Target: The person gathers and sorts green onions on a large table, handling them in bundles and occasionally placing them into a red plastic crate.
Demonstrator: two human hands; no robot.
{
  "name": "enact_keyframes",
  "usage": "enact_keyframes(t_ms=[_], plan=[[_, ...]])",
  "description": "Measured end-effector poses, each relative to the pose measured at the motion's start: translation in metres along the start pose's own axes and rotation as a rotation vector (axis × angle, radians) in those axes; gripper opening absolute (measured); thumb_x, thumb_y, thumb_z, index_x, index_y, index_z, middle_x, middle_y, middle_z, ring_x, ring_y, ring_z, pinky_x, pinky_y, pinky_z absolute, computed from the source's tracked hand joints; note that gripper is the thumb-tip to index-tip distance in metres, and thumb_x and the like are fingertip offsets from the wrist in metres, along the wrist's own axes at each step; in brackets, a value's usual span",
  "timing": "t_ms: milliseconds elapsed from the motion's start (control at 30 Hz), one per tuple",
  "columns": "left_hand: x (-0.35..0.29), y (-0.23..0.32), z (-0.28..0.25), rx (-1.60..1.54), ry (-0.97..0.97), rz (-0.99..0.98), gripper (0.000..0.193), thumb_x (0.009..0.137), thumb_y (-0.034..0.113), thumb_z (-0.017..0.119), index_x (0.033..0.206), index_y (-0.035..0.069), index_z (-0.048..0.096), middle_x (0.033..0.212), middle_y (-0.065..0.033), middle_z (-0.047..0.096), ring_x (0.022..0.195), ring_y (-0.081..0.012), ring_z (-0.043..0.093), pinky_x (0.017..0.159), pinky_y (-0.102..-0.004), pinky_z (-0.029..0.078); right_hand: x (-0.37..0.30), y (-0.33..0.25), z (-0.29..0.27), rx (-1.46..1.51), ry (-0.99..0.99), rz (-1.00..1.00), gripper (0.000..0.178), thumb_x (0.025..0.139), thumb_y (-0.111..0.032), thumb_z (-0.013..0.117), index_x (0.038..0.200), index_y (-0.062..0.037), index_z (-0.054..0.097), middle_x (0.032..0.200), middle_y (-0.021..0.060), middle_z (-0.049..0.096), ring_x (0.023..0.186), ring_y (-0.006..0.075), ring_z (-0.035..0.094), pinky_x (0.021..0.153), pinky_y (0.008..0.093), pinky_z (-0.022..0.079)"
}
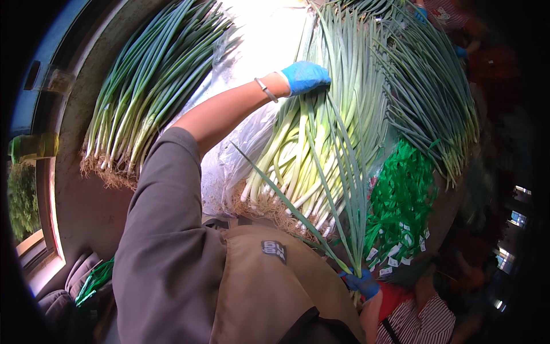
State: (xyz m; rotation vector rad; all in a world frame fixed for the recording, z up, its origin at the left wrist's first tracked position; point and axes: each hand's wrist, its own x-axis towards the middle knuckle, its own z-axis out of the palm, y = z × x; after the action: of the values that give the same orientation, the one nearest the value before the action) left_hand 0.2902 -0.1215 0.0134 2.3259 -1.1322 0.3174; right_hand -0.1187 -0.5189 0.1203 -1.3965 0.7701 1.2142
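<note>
My left hand (306, 78), in a blue glove, reaches over the middle pile of green onions (298, 155). Its fingers are curled closed around leaves on top of the pile; the fingertips are mostly hidden. Low at the right, my right hand (364, 284), also blue-gloved, grips a few green onions (356, 252) near their lower ends. Their long leaves fan upward across the pile, and one leaf slants off to the left. White stalks and tangled roots of the pile face me, just beyond my tan apron (269, 286).
Clear plastic sheeting (229, 149) lies left of the pile. Another heap of green onions (154, 80) is at far left, and one (429, 86) at right. Green ties with white tags (401, 200) lie nearby. Another person's blue-gloved hand (421, 14) shows at top right; striped clothing (418, 321) at lower right.
</note>
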Motion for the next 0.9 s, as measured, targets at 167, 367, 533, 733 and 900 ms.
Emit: enact_keyframes(t_ms=[167, 367, 533, 733, 900], plan=[[0.009, -0.003, -0.016, -0.595, -0.361, -0.236, 0.011, 0.075, 0.002, 0.054, 0.079, 0.005, 0.064, 0.07, -0.0051, 0.061, 0.064, -0.0138, 0.055, 0.061, -0.0263, 0.045, 0.003, 0.007, -0.004, -0.038, 0.038, 0.024, 0.018, 0.083, -0.011, 0.056, 0.097, -0.0006, 0.06, 0.064, -0.001, 0.051, 0.048, 0.007, 0.042, 0.046, 0.0211, 0.032], [-0.019, -0.028, -0.031, -1.355, -0.329, -0.552, 0.018, 0.084, 0.016, 0.056, 0.086, -0.001, 0.064, 0.076, -0.0056, 0.063, 0.059, -0.0085, 0.051, 0.057, -0.0214, 0.043, 0.004, -0.018, -0.001, -0.065, -0.024, -0.025, 0.022, 0.084, -0.016, 0.056, 0.099, 0.0, 0.059, 0.061, -0.0024, 0.048, 0.049, 0.0063, 0.041, 0.046, 0.0209, 0.031], [-0.008, -0.047, -0.031, -0.935, 0.159, -0.876, 0.019, 0.086, 0.018, 0.056, 0.085, 0.002, 0.066, 0.074, -0.0038, 0.063, 0.057, -0.0076, 0.049, 0.052, -0.0187, 0.039, 0.006, -0.013, -0.01, -0.054, -0.042, 0.02, 0.027, 0.085, -0.017, 0.056, 0.106, -0.0002, 0.058, 0.092, 0.0039, 0.061, 0.078, 0.01, 0.055, 0.066, 0.0205, 0.042], [0.044, 0.012, -0.016, 0.015, -0.142, -0.051, 0.013, 0.082, 0.015, 0.054, 0.089, 0.009, 0.063, 0.078, -0.0132, 0.059, 0.075, -0.0307, 0.059, 0.064, -0.0348, 0.048, 0.008, -0.011, -0.008, -0.152, -0.057, 0.045, 0.026, 0.085, -0.016, 0.055, 0.106, -0.0008, 0.059, 0.098, 0.0057, 0.061, 0.081, 0.0115, 0.054, 0.07, 0.0224, 0.042], [0.06, 0.016, 0.0, 0.125, -0.415, -0.063, 0.022, 0.081, 0.022, 0.051, 0.08, 0.001, 0.057, 0.077, -0.0207, 0.058, 0.073, -0.0389, 0.057, 0.064, -0.0433, 0.045, 0.02, 0.021, -0.017, -0.074, -0.109, -0.088, 0.028, 0.084, -0.015, 0.055, 0.109, -0.0034, 0.058, 0.101, 0.0042, 0.061, 0.075, 0.0055, 0.052, 0.062, 0.018, 0.04]])
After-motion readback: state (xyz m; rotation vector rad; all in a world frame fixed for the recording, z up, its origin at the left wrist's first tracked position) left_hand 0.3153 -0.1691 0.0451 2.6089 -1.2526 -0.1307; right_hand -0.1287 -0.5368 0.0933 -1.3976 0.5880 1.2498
